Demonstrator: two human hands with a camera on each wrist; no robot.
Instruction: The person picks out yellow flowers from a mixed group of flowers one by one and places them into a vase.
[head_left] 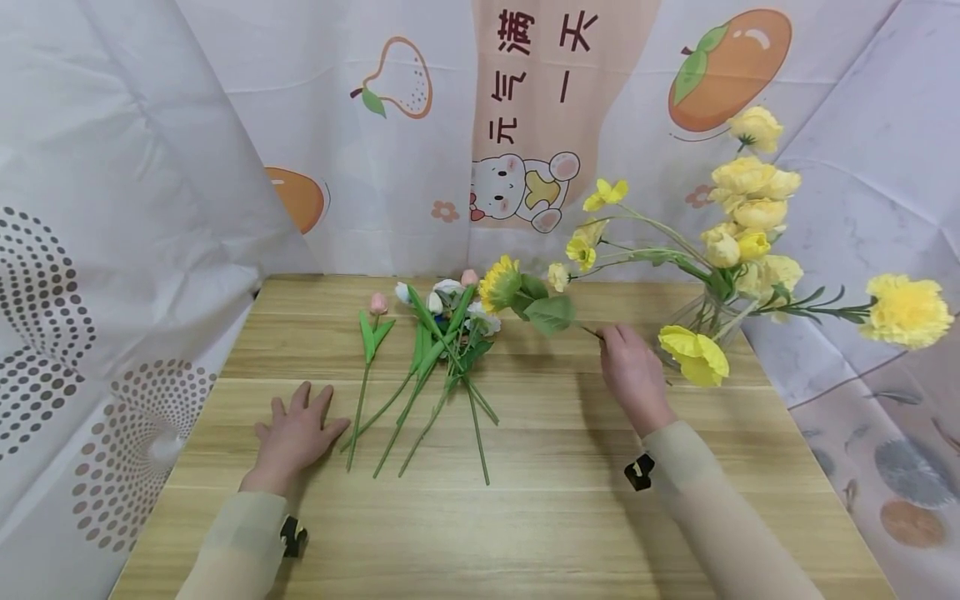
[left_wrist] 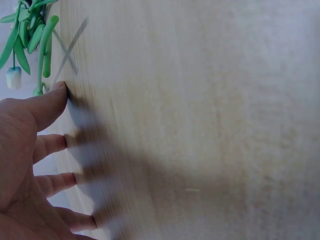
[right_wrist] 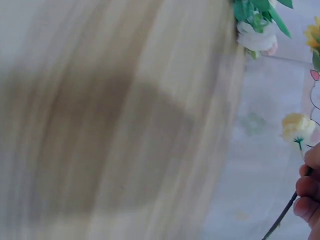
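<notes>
My right hand (head_left: 636,375) grips the thin dark stem (right_wrist: 284,214) of a yellow sunflower-like flower (head_left: 500,283). Its head and broad green leaves (head_left: 550,314) point left, over the back of the table. Just right of that hand stands a clear glass vase (head_left: 702,318) full of yellow flowers (head_left: 750,187). On the left side, my left hand (head_left: 297,435) rests on the table with fingers spread, fingertips on the wood in the left wrist view. Close to its thumb lies a pink tulip (head_left: 378,305) with a green stem.
A pile of artificial white and pink flowers (head_left: 450,325) lies at the back middle of the wooden table (head_left: 480,533), green stems toward the front. Some yellow blooms lean out of the vase, one (head_left: 907,310) far right. A printed curtain (head_left: 390,183) hangs behind the table.
</notes>
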